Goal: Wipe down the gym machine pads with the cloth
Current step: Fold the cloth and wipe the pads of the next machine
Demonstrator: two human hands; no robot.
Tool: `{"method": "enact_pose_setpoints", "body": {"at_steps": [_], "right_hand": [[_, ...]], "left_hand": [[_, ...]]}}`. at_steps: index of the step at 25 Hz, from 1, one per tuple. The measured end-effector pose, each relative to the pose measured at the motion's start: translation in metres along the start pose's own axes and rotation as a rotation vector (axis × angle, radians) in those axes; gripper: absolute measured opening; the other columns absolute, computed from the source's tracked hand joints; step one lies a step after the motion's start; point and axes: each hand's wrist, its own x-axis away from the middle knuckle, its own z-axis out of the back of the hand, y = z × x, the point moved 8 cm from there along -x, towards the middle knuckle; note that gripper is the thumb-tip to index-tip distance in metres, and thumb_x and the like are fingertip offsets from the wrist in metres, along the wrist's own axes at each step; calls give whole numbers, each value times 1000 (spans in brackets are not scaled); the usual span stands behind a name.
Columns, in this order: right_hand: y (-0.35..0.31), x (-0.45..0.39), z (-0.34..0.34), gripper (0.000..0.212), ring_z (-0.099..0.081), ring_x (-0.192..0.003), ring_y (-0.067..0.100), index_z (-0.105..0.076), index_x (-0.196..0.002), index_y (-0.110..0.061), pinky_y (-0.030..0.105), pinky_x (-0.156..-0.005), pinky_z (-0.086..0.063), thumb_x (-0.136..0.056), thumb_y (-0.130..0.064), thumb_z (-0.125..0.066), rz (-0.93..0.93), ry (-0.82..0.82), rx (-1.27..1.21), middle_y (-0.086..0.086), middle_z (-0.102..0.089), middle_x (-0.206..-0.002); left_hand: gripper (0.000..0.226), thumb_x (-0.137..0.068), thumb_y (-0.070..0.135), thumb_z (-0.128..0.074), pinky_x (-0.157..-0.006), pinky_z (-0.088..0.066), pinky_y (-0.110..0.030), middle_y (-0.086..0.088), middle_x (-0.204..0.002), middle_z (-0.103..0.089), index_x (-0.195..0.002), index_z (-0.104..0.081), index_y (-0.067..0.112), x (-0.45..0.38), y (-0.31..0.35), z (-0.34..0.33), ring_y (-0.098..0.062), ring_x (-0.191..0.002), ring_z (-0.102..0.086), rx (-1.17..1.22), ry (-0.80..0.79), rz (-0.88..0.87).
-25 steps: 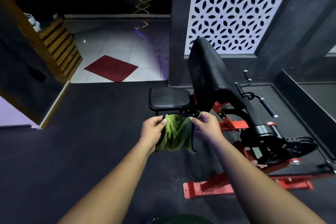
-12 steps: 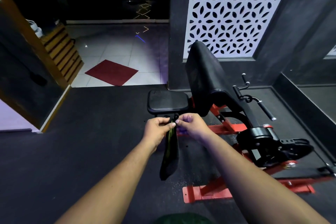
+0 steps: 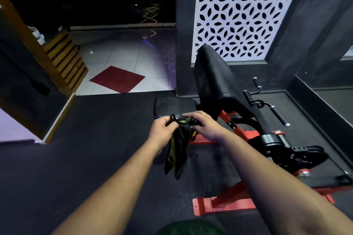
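Note:
A green cloth, dark in shadow, hangs folded lengthwise below my hands. My left hand pinches its top edge from the left. My right hand grips the same top edge from the right, fingers curled over it. Both hands hover just in front of the small black seat pad of the gym machine. Behind the seat rises the tall black angled arm pad. The machine stands on a red steel frame, with a black curl handle to the right.
Dark rubber flooring lies all around the machine. A white lattice panel and dark wall stand behind it. A red mat lies on the tiled floor beyond. A wooden slatted partition stands at the left. A low dark ledge runs along the right.
One second ago the cloth was spread open between my hands; they have since come together and it now hangs folded in a narrow strip. The view shifted slightly.

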Motion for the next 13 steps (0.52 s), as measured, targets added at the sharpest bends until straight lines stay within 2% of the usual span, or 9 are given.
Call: {"method": "enact_pose_setpoints", "body": {"at_steps": [3,5,6,7,9,11,13], "right_hand": [[7,2,-5,49,-40,-131,24,-60,-133,-32,44,-106,-39,-87,-45,-73,-53,-51,298,-1,-50,-136],[20,8,0,45,-38,-131,24,-62,-124,-36,46,-100,-42,-88,-61,-63,-99,-81,540,-3,-49,-132],[26,11,5,41,-43,-127,24,-63,-117,-34,44,-95,-44,-90,-64,-57,-106,-74,597,-4,-53,-125],[28,13,13,38,-52,-120,24,-63,-108,-30,42,-87,-48,-92,-64,-52,-79,-31,580,-4,-58,-115],[29,16,29,43,-63,-96,23,-60,-93,-20,42,-74,-51,-93,-62,-48,-23,83,396,-4,-64,-92],[29,15,42,47,-64,-80,18,-61,-88,-18,44,-72,-52,-90,-64,-51,-51,165,215,-4,-66,-81],[28,13,49,33,-64,-73,14,-66,-85,-20,41,-72,-54,-90,-52,-64,-84,234,32,-5,-68,-76]], "left_hand": [[28,-91,-3,-60,-77,-49,-19,13,-79,-72,-84,-72,22,-5,11,4,1,-76,-61,42,9,0],[26,-93,-1,-59,-78,-48,-20,12,-82,-70,-88,-70,22,-11,9,17,-1,-78,-61,64,67,12],[24,-94,1,-59,-78,-48,-21,10,-84,-69,-91,-70,22,-14,6,25,-4,-80,-60,66,96,20],[21,-94,3,-59,-80,-48,-23,8,-88,-69,-96,-70,21,-17,4,34,-6,-83,-60,35,119,20],[19,-96,5,-61,-87,-48,-25,5,-97,-71,-108,-71,17,-22,3,48,-10,-92,-62,-110,121,-25],[22,-98,4,-60,-89,-47,-22,2,-103,-70,-116,-70,11,-26,3,53,-12,-99,-63,-237,108,-73],[23,-99,4,-58,-95,-48,-28,2,-106,-71,-118,-69,13,-30,2,54,-14,-103,-63,-257,112,-78]]}}
